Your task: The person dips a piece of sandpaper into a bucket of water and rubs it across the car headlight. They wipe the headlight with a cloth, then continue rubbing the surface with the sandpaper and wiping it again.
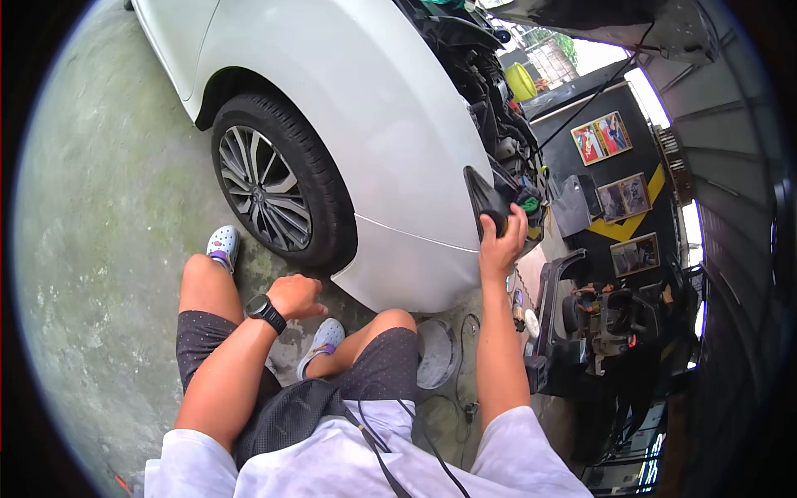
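Note:
I crouch beside a white car fender (390, 124) next to its front wheel (270, 187). My right hand (501, 241) is raised and grips a black part (486, 202) at the front edge of the fender, where the bumper is off. My left hand (296, 295), with a black watch on the wrist, hangs loosely curled over my left knee and holds nothing. It is near the lower corner of the fender.
The open engine bay (498, 100) shows hoses and a yellow-green container. A removed black car assembly (594, 319) lies on the concrete floor to the right. A round grey disc (436, 353) and cables lie by my right knee. Framed pictures (602, 137) hang on a dark wall.

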Demonstrator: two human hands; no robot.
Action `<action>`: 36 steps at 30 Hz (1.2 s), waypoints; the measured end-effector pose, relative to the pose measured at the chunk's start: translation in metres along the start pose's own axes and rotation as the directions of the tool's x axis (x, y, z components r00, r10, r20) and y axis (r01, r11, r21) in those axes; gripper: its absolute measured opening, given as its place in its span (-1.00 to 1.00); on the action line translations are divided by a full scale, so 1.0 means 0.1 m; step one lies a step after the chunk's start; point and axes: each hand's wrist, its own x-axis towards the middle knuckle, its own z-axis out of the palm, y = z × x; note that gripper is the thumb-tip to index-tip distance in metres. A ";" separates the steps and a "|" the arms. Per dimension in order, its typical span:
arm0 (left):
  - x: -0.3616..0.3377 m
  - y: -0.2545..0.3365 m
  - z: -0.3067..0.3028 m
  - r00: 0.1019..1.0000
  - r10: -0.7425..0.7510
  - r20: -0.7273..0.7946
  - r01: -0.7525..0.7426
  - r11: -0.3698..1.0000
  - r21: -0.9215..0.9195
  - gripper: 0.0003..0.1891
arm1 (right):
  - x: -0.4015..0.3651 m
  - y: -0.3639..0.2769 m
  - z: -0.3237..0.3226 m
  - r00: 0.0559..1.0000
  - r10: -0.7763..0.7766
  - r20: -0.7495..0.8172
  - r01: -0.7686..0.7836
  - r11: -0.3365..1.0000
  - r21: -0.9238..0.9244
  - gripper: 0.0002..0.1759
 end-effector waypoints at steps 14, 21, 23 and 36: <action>-0.05 0.04 -0.08 1.000 0.004 -0.018 -0.004 1.000 -0.024 -0.36 | -0.04 0.16 -0.16 0.993 0.062 0.098 -0.070 0.995 0.077 -0.48; -0.02 0.06 0.02 1.000 0.007 -0.004 -0.007 1.000 -0.008 -0.36 | 0.37 -0.18 0.00 0.992 -0.045 0.117 0.031 0.993 0.114 -0.48; -0.02 0.07 0.04 1.000 0.021 0.009 -0.021 1.000 0.003 -0.36 | 0.45 -0.22 0.01 0.988 -0.060 0.142 0.041 0.990 0.134 -0.49; 0.00 0.07 0.06 0.999 0.037 -0.005 -0.037 0.999 0.008 -0.39 | 0.37 -0.10 -0.04 0.986 -0.078 0.147 0.060 0.991 0.121 -0.47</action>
